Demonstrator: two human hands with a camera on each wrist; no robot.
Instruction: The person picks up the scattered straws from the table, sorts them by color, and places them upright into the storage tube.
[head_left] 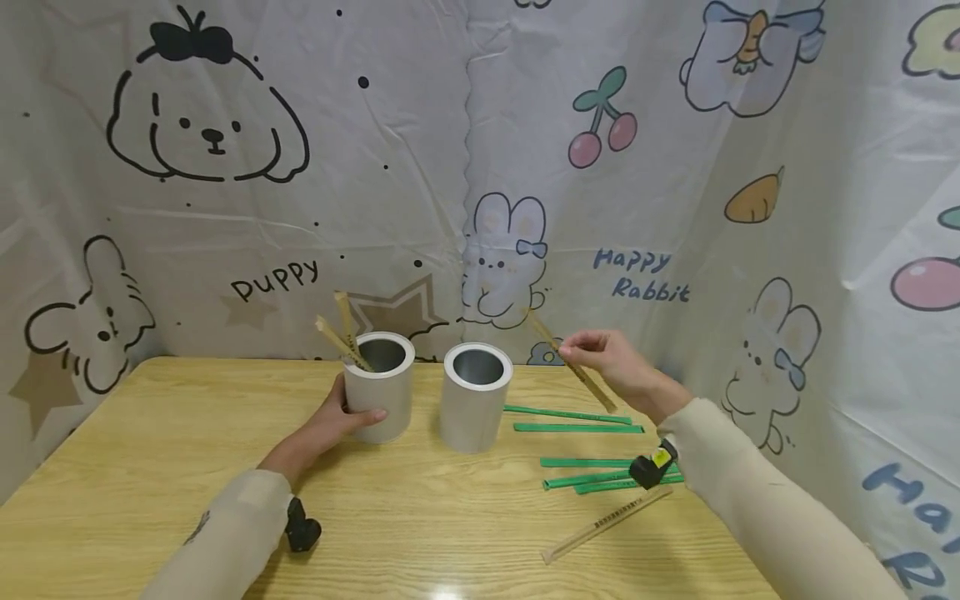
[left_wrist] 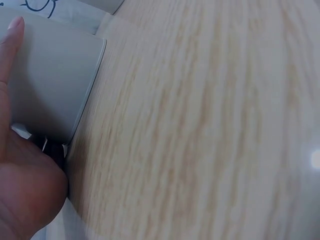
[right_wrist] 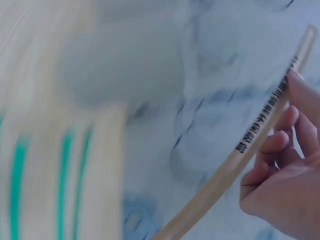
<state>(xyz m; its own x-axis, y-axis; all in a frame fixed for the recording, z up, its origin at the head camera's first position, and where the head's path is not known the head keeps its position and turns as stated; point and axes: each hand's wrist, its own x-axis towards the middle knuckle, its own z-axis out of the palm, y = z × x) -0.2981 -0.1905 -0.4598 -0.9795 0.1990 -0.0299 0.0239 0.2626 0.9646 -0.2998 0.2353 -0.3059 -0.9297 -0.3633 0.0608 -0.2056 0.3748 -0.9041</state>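
My left hand (head_left: 341, 417) holds the left white canister (head_left: 378, 408) low on its side, thumb across the front and the other fingers hidden behind it. Two slim tan sticks (head_left: 347, 342) lean out over that canister's left rim. In the left wrist view, the thumb (left_wrist: 11, 42) lies along the canister's wall. My right hand (head_left: 611, 362) pinches another slim tan stick (right_wrist: 260, 125), wrapped and printed with black characters, between thumb and fingers. It slants in the air above the table, right of the second white canister (head_left: 472, 417), which stands upright.
Several slim green sticks (head_left: 577, 428) lie on the wooden table (head_left: 360, 533) under and near my right forearm. One more tan stick (head_left: 607, 523) lies nearer the front. A printed cloth (head_left: 420, 183) hangs behind the table and along its sides.
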